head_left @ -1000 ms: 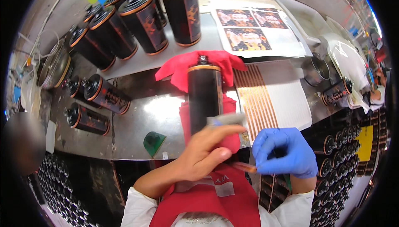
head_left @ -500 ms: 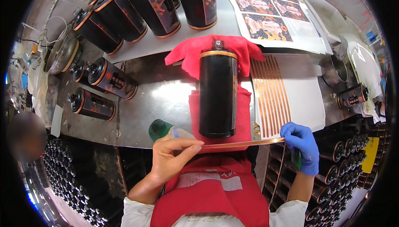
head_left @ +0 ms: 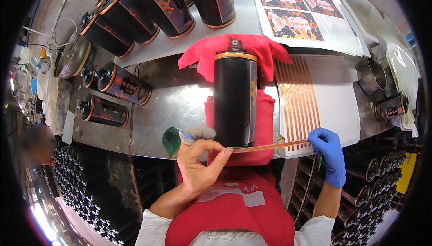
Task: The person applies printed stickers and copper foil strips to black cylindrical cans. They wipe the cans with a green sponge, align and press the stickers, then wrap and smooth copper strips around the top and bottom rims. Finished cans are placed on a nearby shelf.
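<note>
Spanning both hands, thin copper strip [head_left: 270,147], taut, glossy

1. The canister [head_left: 235,102] lying on the bench is glossy black with a copper-orange band near its top.
2. The cloth [head_left: 234,52] beneath it is bright red.
3. The strip [head_left: 270,147] is thin and copper-orange.
4. The right hand [head_left: 329,152] wears a blue glove.
5. The sheet [head_left: 315,99] is white with orange stripes.
6. The scraper [head_left: 171,139] is translucent green.
</note>
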`<state>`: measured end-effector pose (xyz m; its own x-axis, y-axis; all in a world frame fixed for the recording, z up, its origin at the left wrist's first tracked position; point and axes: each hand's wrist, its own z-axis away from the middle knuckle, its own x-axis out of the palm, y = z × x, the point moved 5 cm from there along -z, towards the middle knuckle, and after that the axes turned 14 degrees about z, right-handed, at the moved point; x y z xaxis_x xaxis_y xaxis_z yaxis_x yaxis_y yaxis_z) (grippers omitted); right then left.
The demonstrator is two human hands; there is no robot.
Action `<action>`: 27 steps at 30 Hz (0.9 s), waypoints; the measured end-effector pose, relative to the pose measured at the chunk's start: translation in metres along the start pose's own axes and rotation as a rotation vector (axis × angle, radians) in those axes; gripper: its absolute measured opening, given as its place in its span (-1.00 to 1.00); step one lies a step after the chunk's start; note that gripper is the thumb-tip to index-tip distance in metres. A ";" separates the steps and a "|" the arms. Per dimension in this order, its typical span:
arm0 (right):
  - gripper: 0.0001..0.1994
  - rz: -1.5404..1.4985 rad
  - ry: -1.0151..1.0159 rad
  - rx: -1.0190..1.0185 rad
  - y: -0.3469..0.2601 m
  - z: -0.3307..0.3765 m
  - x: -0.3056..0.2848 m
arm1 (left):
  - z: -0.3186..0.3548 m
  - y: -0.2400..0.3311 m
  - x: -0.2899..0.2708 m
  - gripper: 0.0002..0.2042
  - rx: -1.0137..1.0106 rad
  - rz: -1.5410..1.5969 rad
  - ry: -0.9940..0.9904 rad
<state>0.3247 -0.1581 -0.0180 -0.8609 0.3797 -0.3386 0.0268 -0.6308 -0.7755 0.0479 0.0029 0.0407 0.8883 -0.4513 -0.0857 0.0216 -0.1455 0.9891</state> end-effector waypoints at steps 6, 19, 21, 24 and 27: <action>-0.91 0.012 0.033 0.019 0.001 -0.002 -0.005 | -0.003 -0.010 0.001 -0.85 -0.035 0.214 0.009; -0.89 0.031 0.050 0.028 0.008 -0.007 -0.009 | -0.006 -0.013 0.008 -0.56 -0.127 0.409 0.008; -0.89 0.034 0.050 0.025 0.011 -0.008 -0.011 | -0.006 -0.015 0.008 -0.55 -0.131 0.380 0.003; -0.89 0.042 0.045 0.026 0.014 -0.010 -0.011 | -0.007 -0.016 0.011 -0.54 -0.118 0.361 -0.012; -0.89 0.064 0.050 0.024 0.013 -0.011 -0.010 | -0.007 -0.019 0.012 -0.54 -0.096 0.309 -0.006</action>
<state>0.3386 -0.1628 -0.0306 -0.8315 0.3712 -0.4134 0.0682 -0.6703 -0.7389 0.0614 0.0060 0.0220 0.8567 -0.4663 0.2204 -0.2057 0.0828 0.9751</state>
